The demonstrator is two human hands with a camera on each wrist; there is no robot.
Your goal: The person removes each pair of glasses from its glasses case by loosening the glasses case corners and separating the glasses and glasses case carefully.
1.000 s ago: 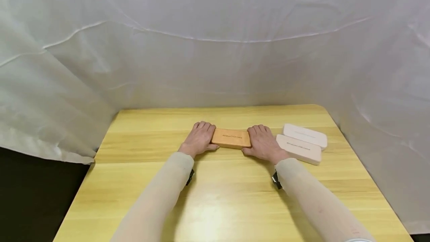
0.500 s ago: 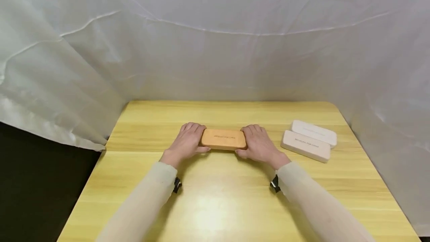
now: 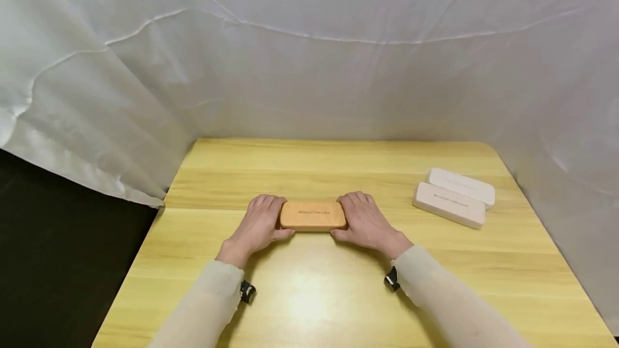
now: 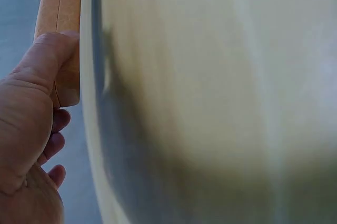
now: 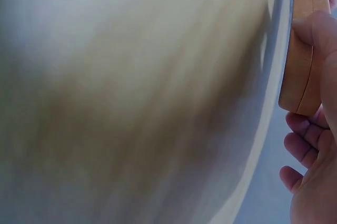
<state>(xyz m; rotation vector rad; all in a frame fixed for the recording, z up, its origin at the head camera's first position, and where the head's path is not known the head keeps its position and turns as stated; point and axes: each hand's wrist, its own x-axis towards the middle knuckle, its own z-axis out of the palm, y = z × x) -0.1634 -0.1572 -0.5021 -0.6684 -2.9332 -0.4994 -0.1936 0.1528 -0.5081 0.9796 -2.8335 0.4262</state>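
An orange glasses case (image 3: 313, 216) with dark lettering on its top lies lengthwise across the table, between both hands. My left hand (image 3: 261, 223) grips its left end, thumb along the near side and fingers over the far side. On the right end, my right hand (image 3: 362, 223) holds it in a mirrored way. In the left wrist view the left thumb (image 4: 50, 58) presses the case's side (image 4: 67, 11), where a seam runs lengthwise. The right wrist view shows the right thumb (image 5: 316, 29) on the same seamed side (image 5: 297, 79).
Two more cases, a pale pink one (image 3: 450, 205) and a white one (image 3: 461, 184) behind it, lie side by side at the right of the wooden table (image 3: 309, 168). White sheeting (image 3: 309, 85) hangs behind the table and along its sides.
Both hands have brought the orange glasses case leftward and nearer the person, farther from the two pale cases. The head view has shifted too. The grip is the same.
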